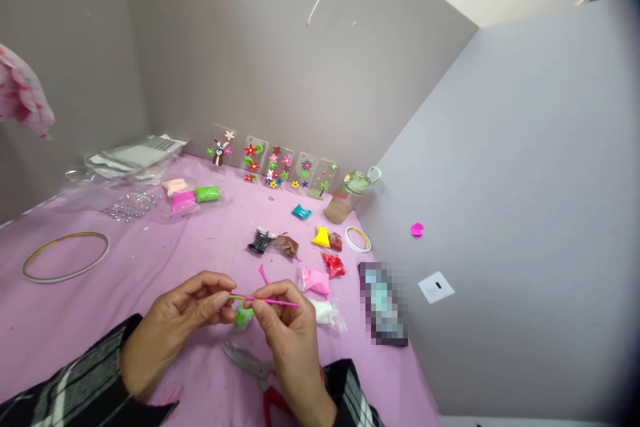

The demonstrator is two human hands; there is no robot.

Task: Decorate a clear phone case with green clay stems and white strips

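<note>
My left hand point(187, 317) is pinched at the left end of a thin pink stick tool point(270, 300), where a small bit of green clay sits on the tip. My right hand point(287, 330) is closed around the middle of the same stick, which points right. A green clay packet point(243, 315) lies on the pink table cover just under my fingers. Red-handled scissors point(257, 370) lie below my right hand.
Small clay packets lie ahead: black point(260, 241), brown point(287, 246), yellow point(321, 236), red point(333, 264), pink point(315, 280), white point(325, 312), teal point(302, 212). Decorated clear cards point(273, 167) lean on the back wall beside a lidded jar point(347, 197). A hoop point(65, 257) lies left, a phone point(384, 303) right.
</note>
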